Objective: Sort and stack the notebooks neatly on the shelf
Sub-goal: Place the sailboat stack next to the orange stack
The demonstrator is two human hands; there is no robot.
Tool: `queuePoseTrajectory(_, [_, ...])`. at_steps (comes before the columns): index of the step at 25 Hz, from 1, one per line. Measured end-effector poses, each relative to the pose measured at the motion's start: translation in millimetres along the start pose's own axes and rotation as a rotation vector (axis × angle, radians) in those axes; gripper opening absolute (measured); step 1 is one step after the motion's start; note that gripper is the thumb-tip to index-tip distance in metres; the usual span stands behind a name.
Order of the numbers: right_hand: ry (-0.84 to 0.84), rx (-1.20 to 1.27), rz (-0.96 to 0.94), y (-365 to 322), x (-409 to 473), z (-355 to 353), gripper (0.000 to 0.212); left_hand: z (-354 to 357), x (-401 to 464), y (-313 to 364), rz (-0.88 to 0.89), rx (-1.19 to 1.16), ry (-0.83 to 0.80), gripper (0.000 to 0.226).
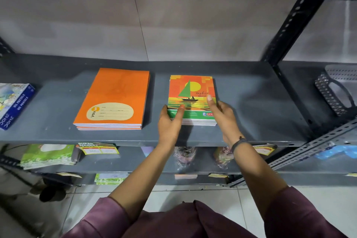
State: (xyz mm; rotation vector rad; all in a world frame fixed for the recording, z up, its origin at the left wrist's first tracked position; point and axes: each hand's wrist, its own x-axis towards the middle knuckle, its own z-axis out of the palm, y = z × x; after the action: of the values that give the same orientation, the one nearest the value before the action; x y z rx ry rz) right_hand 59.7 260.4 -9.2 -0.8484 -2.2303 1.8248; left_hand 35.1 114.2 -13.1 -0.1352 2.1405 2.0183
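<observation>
A small stack of sailboat-cover notebooks [191, 91] lies flat on the grey shelf [251, 102], right of centre. My left hand [170, 123] grips the stack's near left corner, thumb on the top cover. My right hand [222, 114] holds the near right corner, thumb pressed on the cover. To the left lies a larger stack of plain orange notebooks [114, 98], squared up and untouched, with a gap between the two stacks.
A blue oil-pastel box [13, 102] sits at the shelf's left end. A grey perforated basket [338, 91] stands in the bay to the right, past a black slotted upright [289, 29]. Lower shelves hold green notebooks [48, 155] and wrapped packets [184, 155].
</observation>
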Motion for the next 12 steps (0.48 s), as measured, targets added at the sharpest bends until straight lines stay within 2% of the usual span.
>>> queuePoseTrajectory(2, [-0.016, -0.023, 0.005, -3.1, 1.0, 13.3, 0.065, -7.1, 2.6, 0.7, 0.006, -0.010, 0.056, 0.024])
queuePoseTrajectory(5, [-0.037, -0.021, 0.006, -7.2, -0.1, 27.7, 0.079, -14.6, 8.4, 3.3, -0.022, -0.003, 0.106, 0.040])
queuePoseTrajectory(7, [-0.042, -0.015, -0.002, -9.7, -1.3, 31.5, 0.076, -17.3, 11.8, 3.7, -0.033, 0.031, 0.129, 0.046])
queuePoseTrajectory(12, [-0.041, -0.014, -0.018, -11.2, -1.2, 37.1, 0.059, -21.0, 12.8, 0.2, -0.013, 0.043, 0.162, 0.044])
